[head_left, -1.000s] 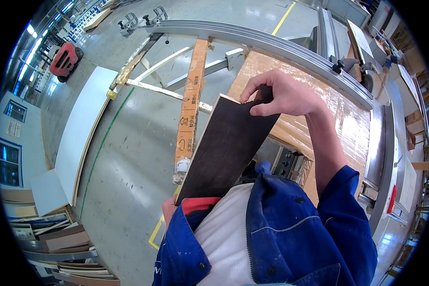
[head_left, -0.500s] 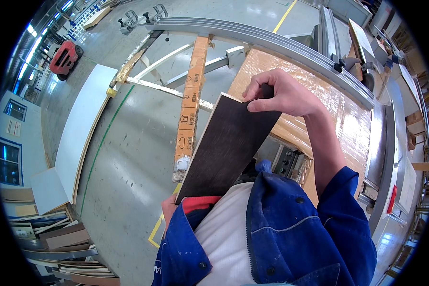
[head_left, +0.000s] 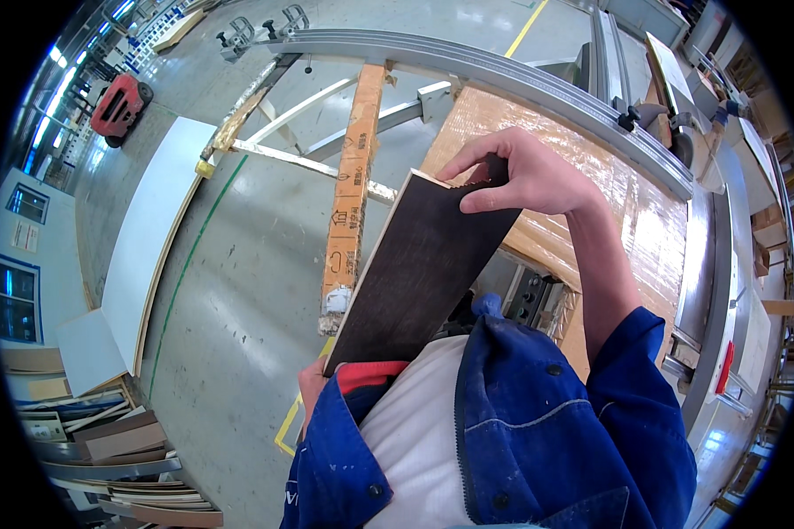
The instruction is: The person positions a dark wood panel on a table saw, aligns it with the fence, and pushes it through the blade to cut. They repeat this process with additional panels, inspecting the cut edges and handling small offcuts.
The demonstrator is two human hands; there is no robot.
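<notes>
Dark brown board [head_left: 419,264]: long, flat, rectangular, matte face with a pale core showing along its far edge. It was held up off the floor and tilted, the far end raised over the near edge of the wrapped wooden panel [head_left: 591,198], the near end down against the person's chest. The far corner was pinched, the near end also gripped from below.

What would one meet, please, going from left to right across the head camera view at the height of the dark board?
White panel lying on the floor → long orange cardboard strip → dark brown rectangular board → right hand gripping its top edge → grey metal rail.
</notes>
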